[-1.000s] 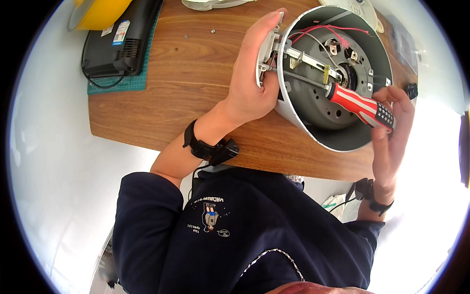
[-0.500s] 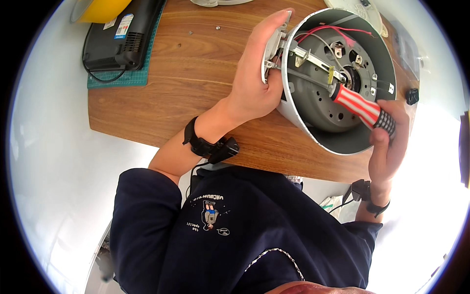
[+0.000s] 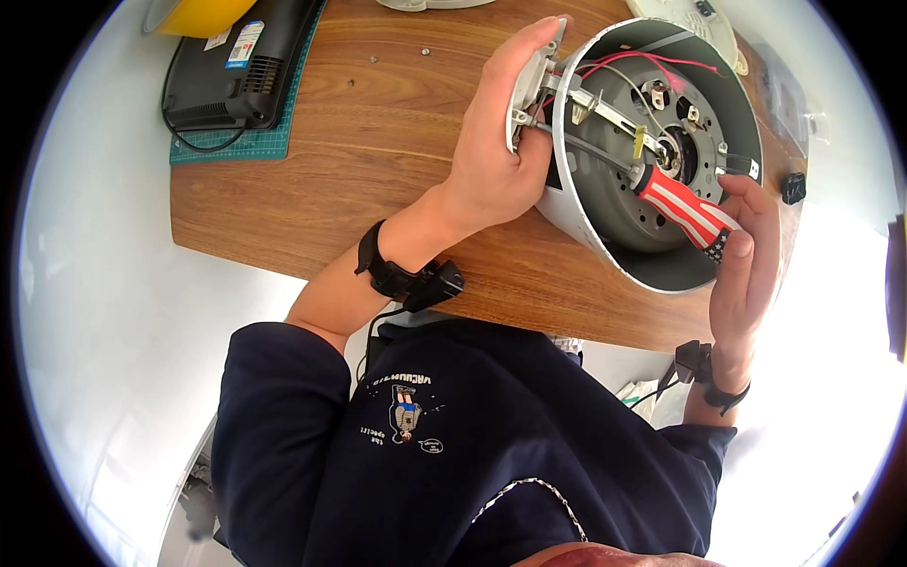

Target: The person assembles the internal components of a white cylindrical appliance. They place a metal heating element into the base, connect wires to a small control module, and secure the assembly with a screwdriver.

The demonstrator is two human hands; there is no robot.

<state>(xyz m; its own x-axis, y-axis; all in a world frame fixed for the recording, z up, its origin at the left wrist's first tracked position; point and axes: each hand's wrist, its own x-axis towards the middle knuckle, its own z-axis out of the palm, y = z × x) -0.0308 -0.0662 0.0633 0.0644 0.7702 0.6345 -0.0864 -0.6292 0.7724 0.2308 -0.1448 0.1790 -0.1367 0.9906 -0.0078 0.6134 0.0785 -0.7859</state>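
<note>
A metal appliance housing (image 3: 578,219) lies tilted on the table, its open end showing a grey metal pot bottom (image 3: 605,194), a metal bracket and red and white wires. My left hand (image 3: 501,161) is wrapped round a light grey panel (image 3: 526,87) at the housing's left side. My right hand (image 3: 751,250) grips the red and white striped handle of a screwdriver (image 3: 682,208). The screwdriver's shaft runs across the opening through the housing's left wall, its end near the panel. The tip is hidden from me.
A black appliance (image 3: 241,80) with a cable rests on a green cutting mat (image 3: 255,146) at the far left, under a yellow bowl-like object (image 3: 196,14). Several small screws (image 3: 425,52) lie on the wooden table (image 3: 378,123). A small black part (image 3: 794,187) sits to the right.
The screwdriver's handle has turned, showing a different side of its pattern, and my right fingers have shifted round it. My left hand and the housing have barely moved.
</note>
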